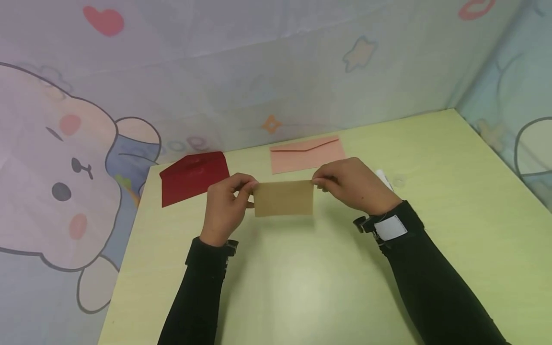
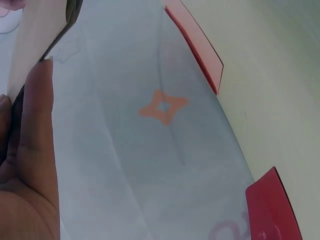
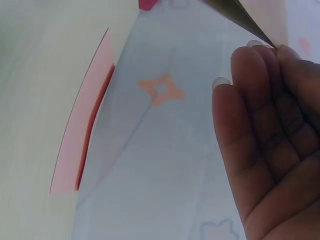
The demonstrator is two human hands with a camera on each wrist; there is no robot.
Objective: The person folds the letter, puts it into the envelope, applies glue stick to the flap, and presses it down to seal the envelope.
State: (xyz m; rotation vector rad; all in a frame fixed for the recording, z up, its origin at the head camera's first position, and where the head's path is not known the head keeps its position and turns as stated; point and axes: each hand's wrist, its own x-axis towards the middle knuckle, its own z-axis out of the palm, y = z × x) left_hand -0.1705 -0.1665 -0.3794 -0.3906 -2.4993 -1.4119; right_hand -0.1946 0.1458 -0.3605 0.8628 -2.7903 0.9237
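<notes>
Paper (image 1: 283, 199), possibly folded, is pinched at its top corners by left hand (image 1: 226, 206) and right hand (image 1: 359, 186), above the table (image 1: 293, 282)!

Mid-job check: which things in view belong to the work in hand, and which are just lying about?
In the job:
tan rectangular paper piece
left-hand grip and right-hand grip, pinching it near its top corners

Probably just lying about:
red paper envelope
pink rectangular paper envelope
white object, partly hidden
small clear round piece, hard to identify
</notes>
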